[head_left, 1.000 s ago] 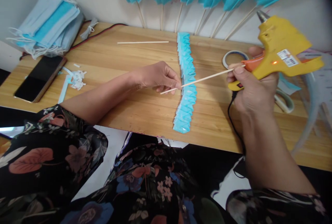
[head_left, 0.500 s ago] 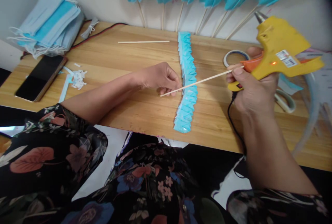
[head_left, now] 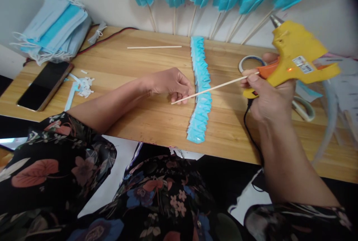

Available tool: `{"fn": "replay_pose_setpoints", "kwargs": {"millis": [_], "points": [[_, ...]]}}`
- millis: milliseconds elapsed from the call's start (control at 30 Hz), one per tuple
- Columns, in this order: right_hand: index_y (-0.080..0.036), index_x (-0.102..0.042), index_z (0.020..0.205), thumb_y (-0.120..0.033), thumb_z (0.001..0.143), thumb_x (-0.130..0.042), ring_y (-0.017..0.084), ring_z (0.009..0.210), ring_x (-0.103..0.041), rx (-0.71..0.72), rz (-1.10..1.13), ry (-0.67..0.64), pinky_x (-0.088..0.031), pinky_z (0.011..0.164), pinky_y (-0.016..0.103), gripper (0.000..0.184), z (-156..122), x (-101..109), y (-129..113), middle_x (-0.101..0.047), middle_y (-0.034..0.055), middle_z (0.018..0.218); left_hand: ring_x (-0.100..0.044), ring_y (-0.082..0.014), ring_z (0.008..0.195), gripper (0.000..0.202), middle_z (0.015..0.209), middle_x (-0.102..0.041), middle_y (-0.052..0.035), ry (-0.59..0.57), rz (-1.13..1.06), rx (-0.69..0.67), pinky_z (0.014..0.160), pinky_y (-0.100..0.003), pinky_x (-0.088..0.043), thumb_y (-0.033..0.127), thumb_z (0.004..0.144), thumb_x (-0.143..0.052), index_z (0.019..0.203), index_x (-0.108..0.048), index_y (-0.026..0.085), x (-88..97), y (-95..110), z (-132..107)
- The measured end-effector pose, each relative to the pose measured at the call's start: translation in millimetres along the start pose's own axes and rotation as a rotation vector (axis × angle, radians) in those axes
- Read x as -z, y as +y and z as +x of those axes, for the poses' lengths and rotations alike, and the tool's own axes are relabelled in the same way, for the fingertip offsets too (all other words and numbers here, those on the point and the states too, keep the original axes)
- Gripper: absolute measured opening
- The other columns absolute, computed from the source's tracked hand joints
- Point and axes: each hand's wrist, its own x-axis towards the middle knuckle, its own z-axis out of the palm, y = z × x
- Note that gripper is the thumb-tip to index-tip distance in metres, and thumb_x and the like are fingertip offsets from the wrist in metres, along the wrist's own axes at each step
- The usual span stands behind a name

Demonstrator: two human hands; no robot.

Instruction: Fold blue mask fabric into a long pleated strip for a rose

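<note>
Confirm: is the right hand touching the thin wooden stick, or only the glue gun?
Touching. The head view shows the right hand pinning one end of the stick under its thumb while also gripping the yellow glue gun.

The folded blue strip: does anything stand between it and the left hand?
Only the wooden stick. Held in the right hand together with the yellow glue gun, it slants across the folded blue strip, and its free end lies right by the left hand. Nothing else visible comes between them.

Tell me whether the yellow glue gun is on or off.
On: an orange light glows on the side of the yellow plastic glue gun gripped in the right hand.
</note>
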Motion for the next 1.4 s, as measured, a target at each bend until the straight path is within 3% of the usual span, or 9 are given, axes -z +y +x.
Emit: {"fn": "replay_pose_setpoints", "kwargs": {"millis": [233, 467, 700, 933, 1067, 1167, 1267, 1367, 1400], "points": [[-0.019, -0.064, 0.084, -0.016, 0.059, -0.080, 0.010, 0.058, -0.065, -0.084, -0.062, -0.058, -0.057, 0.056, 0.021, 0.029, 17, -1, -12, -0.073, -0.0013, 0.072, -0.046, -0.0035, 0.042, 0.016, 0.062, -0.069, -0.0060, -0.012, -0.085, -0.039, 0.042, -0.017, -0.031, 0.024, 0.080, -0.076, 0.073, -0.076, 0.010, 9.4, 3, -2], [-0.019, -0.065, 0.092, -0.022, 0.057, -0.085, 0.010, 0.056, -0.063, -0.080, -0.036, -0.124, -0.054, 0.054, 0.023, 0.040, 43, -19, -18, -0.072, -0.0004, 0.072, -0.052, -0.0049, 0.045, 0.020, 0.063, -0.070, -0.0058, -0.035, -0.138, -0.057, 0.044, -0.017, -0.036, 0.028, 0.082, -0.073, 0.072, -0.073, 0.010, 14.3, -3, 1], [-0.021, -0.063, 0.090, -0.028, 0.058, -0.085, 0.008, 0.055, -0.055, -0.127, 0.092, -0.019, -0.046, 0.053, 0.022, 0.039, 31, -15, 5, -0.066, -0.0040, 0.068, -0.054, -0.0065, 0.046, 0.014, 0.059, -0.065, -0.0021, 0.173, -0.128, -0.046, 0.041, -0.017, -0.033, 0.020, 0.083, -0.064, 0.072, -0.065, 0.012, 16.9, 3, 0], [-0.023, -0.063, 0.086, -0.030, 0.059, -0.087, 0.009, 0.054, -0.052, -0.124, 0.189, 0.000, -0.044, 0.051, 0.023, 0.037, 33, -10, 16, -0.062, -0.0042, 0.066, -0.043, -0.0074, 0.041, 0.035, 0.047, -0.046, 0.0022, 0.487, -0.305, -0.103, 0.043, -0.021, -0.030, 0.023, 0.089, -0.048, 0.057, -0.036, 0.020, 41.1, 7, 2], [-0.028, -0.065, 0.092, -0.031, 0.064, -0.083, 0.011, 0.056, -0.052, -0.139, 0.189, -0.005, -0.046, 0.052, 0.027, 0.033, 34, -9, 22, -0.060, -0.0052, 0.068, -0.034, -0.0069, 0.043, 0.046, 0.045, -0.036, 0.0030, 0.602, -0.069, -0.208, 0.045, -0.020, -0.028, 0.039, 0.096, -0.043, 0.055, -0.033, 0.020, 36.2, 35, -44], [-0.030, -0.064, 0.092, -0.033, 0.067, -0.082, 0.012, 0.057, -0.053, -0.143, 0.190, 0.005, -0.047, 0.050, 0.028, 0.031, 36, -7, 24, -0.060, -0.0060, 0.070, -0.041, -0.0077, 0.049, 0.049, 0.050, -0.047, -0.0003, 0.452, 0.228, -0.116, 0.049, -0.019, -0.034, 0.043, 0.091, -0.056, 0.051, -0.047, 0.017, 7.1, 39, -107], [-0.028, -0.063, 0.094, -0.033, 0.067, -0.082, 0.011, 0.057, -0.055, -0.150, 0.244, 0.008, -0.047, 0.050, 0.025, 0.033, 38, -8, 23, -0.061, -0.0061, 0.071, -0.048, -0.0097, 0.049, 0.041, 0.053, -0.054, -0.0002, 0.129, 0.314, 0.127, 0.049, -0.020, -0.036, 0.045, 0.090, -0.057, 0.061, -0.063, 0.017, -29.5, 4, -168], [-0.026, -0.061, 0.096, -0.033, 0.067, -0.084, 0.010, 0.056, -0.056, -0.147, 0.267, 0.002, -0.048, 0.049, 0.023, 0.038, 36, -12, 22, -0.061, -0.0067, 0.070, -0.061, -0.0154, 0.062, 0.030, 0.070, -0.069, -0.0041, 0.033, 0.465, 0.307, 0.059, -0.023, -0.044, 0.039, 0.093, -0.053, 0.086, -0.075, 0.020, -54.1, -46, -215], [-0.025, -0.060, 0.095, -0.034, 0.067, -0.084, 0.009, 0.055, -0.056, -0.139, 0.257, -0.006, -0.048, 0.049, 0.023, 0.038, 34, -14, 22, -0.060, -0.0068, 0.069, -0.066, -0.0193, 0.073, 0.024, 0.084, -0.075, -0.0061, 0.122, 0.571, 0.328, 0.064, -0.025, -0.047, 0.034, 0.090, -0.057, 0.099, -0.076, 0.023, -58.6, -58, -227]]}}
